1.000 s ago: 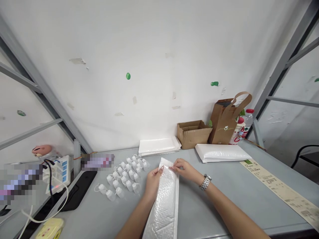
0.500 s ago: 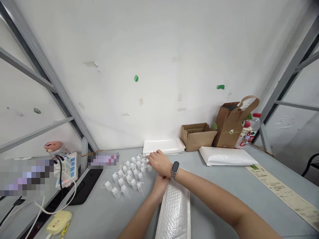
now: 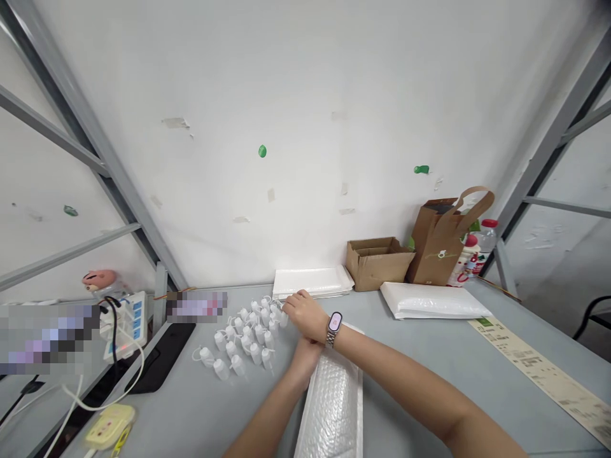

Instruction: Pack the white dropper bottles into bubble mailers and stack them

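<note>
A silver bubble mailer (image 3: 331, 401) lies lengthwise in front of me, its far end under my wrists. My left hand (image 3: 305, 359) is at that far end; my right wrist covers its fingers, so its grip is hidden. Crossing over it, my right hand (image 3: 305, 315) reaches left, a watch (image 3: 335, 321) on its wrist. Its fingers curl down together at the right edge of a group of small white translucent bottles (image 3: 245, 337) with thin looped strips. Whatever lies under those fingers is hidden.
White padded mailers (image 3: 312, 280) lie stacked by the wall. To the right are an open cardboard box (image 3: 379, 264), a brown paper bag (image 3: 436, 248), a bulging white mailer (image 3: 434, 300) and a label strip (image 3: 539, 375). A power strip (image 3: 136, 324) with cables is at left.
The watch face has lit up. My right fingers have shifted slightly and look more curled beside the bottles. The view has moved a little; the bottles and mailers stay put.
</note>
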Tool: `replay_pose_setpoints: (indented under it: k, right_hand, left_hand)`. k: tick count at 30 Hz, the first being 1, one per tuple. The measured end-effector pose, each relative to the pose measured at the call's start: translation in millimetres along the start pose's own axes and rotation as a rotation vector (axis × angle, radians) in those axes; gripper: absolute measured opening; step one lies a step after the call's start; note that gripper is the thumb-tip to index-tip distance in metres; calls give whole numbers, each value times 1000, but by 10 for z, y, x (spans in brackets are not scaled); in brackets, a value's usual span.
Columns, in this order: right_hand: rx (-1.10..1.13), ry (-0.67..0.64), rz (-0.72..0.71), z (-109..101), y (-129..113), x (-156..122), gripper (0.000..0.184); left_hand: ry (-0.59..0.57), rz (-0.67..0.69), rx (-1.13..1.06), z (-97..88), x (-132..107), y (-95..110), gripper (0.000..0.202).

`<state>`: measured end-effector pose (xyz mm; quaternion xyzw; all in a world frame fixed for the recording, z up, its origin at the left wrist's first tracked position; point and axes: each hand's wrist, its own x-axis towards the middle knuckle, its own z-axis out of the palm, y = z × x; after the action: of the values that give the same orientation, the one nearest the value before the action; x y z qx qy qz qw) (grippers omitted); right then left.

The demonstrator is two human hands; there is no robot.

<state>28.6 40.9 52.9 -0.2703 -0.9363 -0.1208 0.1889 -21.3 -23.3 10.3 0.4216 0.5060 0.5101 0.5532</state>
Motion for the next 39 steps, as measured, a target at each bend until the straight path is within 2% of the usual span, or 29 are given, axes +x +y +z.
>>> replay_pose_setpoints:
  k: [2, 6, 9, 14, 20, 23, 29, 32, 36, 39]
  right_hand:
    - [136, 139, 129, -79, 75, -102, 15]
    - [436, 451, 421, -298, 328, -489, 14]
    - [594, 514, 573, -384, 527, -843, 13]
    - [769, 432, 719, -420, 671, -1190, 15]
    - [866, 323, 652, -557, 605, -1198, 13]
    - [966, 307, 678, -536, 572, -1168, 14]
    - [1314, 365, 942, -389, 560, -1132, 22]
    - [1403, 308, 1008, -333, 543, -1127, 22]
    - [1310, 136, 1014, -236, 480, -1113, 16]
    - [1138, 69, 939, -179, 425, -1114, 22]
  left_hand:
    - [-41, -40, -11, -7, 1, -12, 10]
    - [-118, -110, -69, -22, -10, -32, 33]
    - [-93, -136, -136, -33, -11, -32, 44]
    - [-20, -94, -138, -46, 14, -12, 44]
    - [-27, -27, -68, -55, 52, -1, 42]
    - [-50, -6, -35, -44, 53, 14, 43]
    - [-104, 9, -19, 5, 24, 24, 43]
    - [-127, 14, -22, 11, 20, 2, 43]
    - [-109, 32, 0, -16, 32, -36, 43]
    - [-65, 48, 6, -42, 42, -40, 45]
